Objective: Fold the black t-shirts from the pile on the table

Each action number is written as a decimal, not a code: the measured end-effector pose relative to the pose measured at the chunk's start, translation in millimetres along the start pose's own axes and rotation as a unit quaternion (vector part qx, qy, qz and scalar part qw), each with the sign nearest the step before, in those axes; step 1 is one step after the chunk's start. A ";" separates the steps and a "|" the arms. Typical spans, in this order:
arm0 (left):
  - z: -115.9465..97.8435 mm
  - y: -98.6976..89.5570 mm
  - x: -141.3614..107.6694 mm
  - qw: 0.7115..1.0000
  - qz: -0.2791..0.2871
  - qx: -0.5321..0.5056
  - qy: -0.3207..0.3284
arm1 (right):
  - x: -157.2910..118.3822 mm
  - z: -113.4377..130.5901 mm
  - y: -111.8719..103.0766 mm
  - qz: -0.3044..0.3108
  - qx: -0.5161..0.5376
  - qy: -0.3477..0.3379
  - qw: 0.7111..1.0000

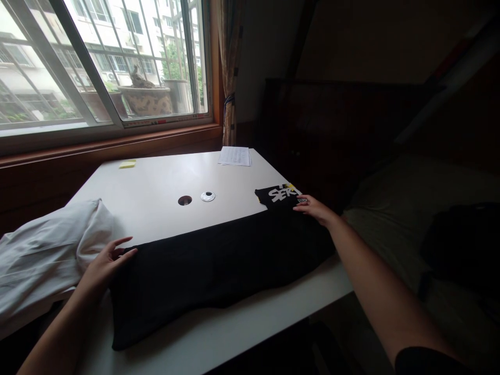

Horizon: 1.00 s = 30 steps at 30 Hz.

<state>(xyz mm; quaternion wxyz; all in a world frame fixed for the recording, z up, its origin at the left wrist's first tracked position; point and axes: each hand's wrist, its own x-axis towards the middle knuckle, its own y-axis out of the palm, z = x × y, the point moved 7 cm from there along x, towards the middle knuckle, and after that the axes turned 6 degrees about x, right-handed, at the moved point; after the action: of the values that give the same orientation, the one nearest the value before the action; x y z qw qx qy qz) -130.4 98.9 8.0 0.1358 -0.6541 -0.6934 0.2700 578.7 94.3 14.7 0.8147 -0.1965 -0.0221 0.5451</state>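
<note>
A black garment (219, 265), folded into a long strip, lies across the white table (156, 182). At its far right a short printed part (275, 195) shows white letters and a bit of yellow. My left hand (107, 263) touches the strip's upper left corner, thumb and forefinger apart; its other fingers are partly hidden. Over the printed end, my right hand (316, 211) rests with its fingers stretched out and apart on the cloth.
White-grey cloth (50, 255) is heaped at the table's left edge. Towards the back lie papers (234, 156) and a yellow pad (127, 164). A cable hole (185, 200) and a round cap (208, 196) sit mid-table. The window (156, 57) stands behind.
</note>
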 end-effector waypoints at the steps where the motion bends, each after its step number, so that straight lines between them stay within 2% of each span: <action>1: -0.7 -0.3 -0.1 1.000 -0.003 0.001 0.000 | 0.1 -1.1 -2.2 -0.016 -0.014 -0.002 1.000; 5: -3.0 -1.0 -0.5 1.000 -0.010 0.005 -0.007 | -1.7 -2.0 -2.0 -0.032 -0.020 -0.003 0.999; 12: -9.0 -1.8 -5.2 1.000 -0.022 0.012 -0.006 | -3.8 5.4 8.3 0.021 0.034 -0.020 0.999; 17: -2.2 -1.3 -2.4 1.000 -0.011 0.017 -0.011 | 2.3 4.7 9.1 0.024 0.022 -0.017 0.999; 24: 14.4 -2.0 4.3 0.999 0.018 -0.044 -0.006 | 12.4 6.1 18.3 0.011 0.028 -0.042 0.999; 27: 15.7 -2.1 4.0 0.998 0.021 -0.053 -0.003 | 12.3 7.4 24.0 0.000 0.044 -0.043 0.998; 30: 10.6 -2.2 -0.8 0.999 0.000 -0.043 -0.019 | 8.4 8.7 27.8 0.006 0.050 -0.037 0.998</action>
<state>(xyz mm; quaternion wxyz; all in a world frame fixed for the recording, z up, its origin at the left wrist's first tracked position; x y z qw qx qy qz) -137.9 96.0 0.7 0.0941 -0.6540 -0.7069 0.2524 555.5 113.6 11.6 0.8186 -0.1358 -0.0238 0.5576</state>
